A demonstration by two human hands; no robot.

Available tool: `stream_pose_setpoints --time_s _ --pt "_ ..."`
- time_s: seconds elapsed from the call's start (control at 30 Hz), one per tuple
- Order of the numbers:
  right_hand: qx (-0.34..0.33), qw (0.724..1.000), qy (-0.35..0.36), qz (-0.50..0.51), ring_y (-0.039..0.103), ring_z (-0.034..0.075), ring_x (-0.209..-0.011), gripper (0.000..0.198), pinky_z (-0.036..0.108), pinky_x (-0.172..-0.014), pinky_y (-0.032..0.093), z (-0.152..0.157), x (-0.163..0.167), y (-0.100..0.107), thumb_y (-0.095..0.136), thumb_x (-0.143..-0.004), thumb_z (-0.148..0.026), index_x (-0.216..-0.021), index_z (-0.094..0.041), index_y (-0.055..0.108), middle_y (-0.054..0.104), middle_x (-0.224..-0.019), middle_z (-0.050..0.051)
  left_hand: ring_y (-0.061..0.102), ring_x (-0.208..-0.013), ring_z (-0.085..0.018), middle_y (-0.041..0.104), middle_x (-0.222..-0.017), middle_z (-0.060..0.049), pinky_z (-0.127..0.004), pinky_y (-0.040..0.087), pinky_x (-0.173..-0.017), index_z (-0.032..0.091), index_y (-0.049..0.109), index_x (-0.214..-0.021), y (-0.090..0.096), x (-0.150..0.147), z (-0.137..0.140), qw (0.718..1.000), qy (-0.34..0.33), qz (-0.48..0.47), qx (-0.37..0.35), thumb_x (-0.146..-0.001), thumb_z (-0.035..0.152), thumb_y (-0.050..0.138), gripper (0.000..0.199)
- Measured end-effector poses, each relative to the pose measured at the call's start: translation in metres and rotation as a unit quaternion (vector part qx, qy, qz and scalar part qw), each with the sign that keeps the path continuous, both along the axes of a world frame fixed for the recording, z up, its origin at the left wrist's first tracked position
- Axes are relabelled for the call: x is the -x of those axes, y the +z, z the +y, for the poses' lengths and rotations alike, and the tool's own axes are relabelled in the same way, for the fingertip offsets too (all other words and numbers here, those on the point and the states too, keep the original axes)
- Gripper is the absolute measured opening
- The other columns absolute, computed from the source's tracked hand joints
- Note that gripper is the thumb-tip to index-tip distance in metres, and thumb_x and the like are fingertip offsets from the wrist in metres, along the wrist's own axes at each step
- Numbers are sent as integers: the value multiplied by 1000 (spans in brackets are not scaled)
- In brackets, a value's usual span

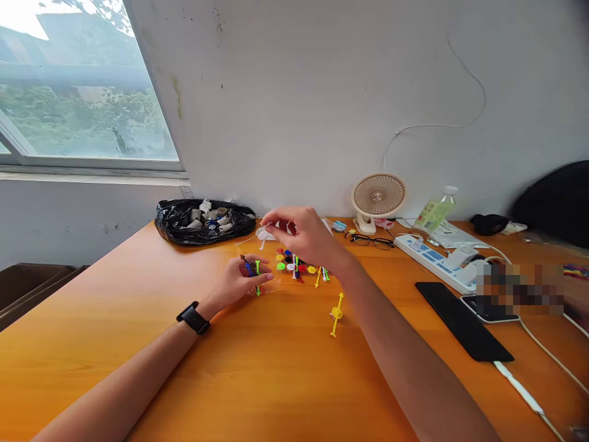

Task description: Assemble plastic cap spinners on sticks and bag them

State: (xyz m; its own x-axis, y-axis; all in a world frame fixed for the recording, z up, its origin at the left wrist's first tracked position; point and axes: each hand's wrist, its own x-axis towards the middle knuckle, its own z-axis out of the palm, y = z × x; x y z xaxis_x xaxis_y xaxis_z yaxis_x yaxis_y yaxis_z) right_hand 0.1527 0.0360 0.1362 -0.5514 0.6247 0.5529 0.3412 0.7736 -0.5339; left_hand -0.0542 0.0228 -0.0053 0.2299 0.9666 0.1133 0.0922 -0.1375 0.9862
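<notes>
My left hand [237,281], with a black watch on the wrist, is closed round a clear plastic bag [253,288] that holds small arrow spinners. A green arrow spinner [258,277] and a dark one show between its fingers. Above and to the right, my right hand [301,236] is in a pinch, with a white arrow spinner [263,236] at its fingertips. Behind and below that hand lies a group of coloured arrow spinners [294,266], partly covered by the wrist. Closer to me, a single yellow arrow spinner [337,314] rests on the wooden table [239,374].
A black plastic bag [172,230] with cardboard-like rolls lies at the back left. A small fan [378,196], glasses [372,240], a tilted bottle [435,212], a power strip [435,261] and a black phone [462,320] on a cable line the right side.
</notes>
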Motion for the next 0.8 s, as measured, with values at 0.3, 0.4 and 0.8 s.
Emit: stream_pose_setpoints --time_s 0.3,0.4,0.8 --pt "12 995 -8 -97 55 13 -71 18 27 -66 39 0 -8 0 58 -98 -26 -104 -18 72 71 -91 3 74 -69 -20 77 -85 -4 -27 58 -59 17 68 -107 8 -3 -2 1000 -15 8 -8 -69 41 95 52" --pt "46 991 -22 -127 56 13 -68 15 27 -62 38 2 -29 12 60 -95 -27 -95 -19 72 69 -82 1 75 -79 -22 79 -94 -7 -29 60 -66 17 70 -108 14 3 -1 999 5 -3 -36 -72 41 93 49" --pt "284 857 0 -431 65 20 -83 25 26 -65 43 -52 -100 -54 78 -71 -12 -92 -24 78 70 -98 3 77 -86 -22 79 -102 -9 -32 63 -75 18 67 -116 10 -1 -4 999 -39 -21 -12 -74 36 92 53"
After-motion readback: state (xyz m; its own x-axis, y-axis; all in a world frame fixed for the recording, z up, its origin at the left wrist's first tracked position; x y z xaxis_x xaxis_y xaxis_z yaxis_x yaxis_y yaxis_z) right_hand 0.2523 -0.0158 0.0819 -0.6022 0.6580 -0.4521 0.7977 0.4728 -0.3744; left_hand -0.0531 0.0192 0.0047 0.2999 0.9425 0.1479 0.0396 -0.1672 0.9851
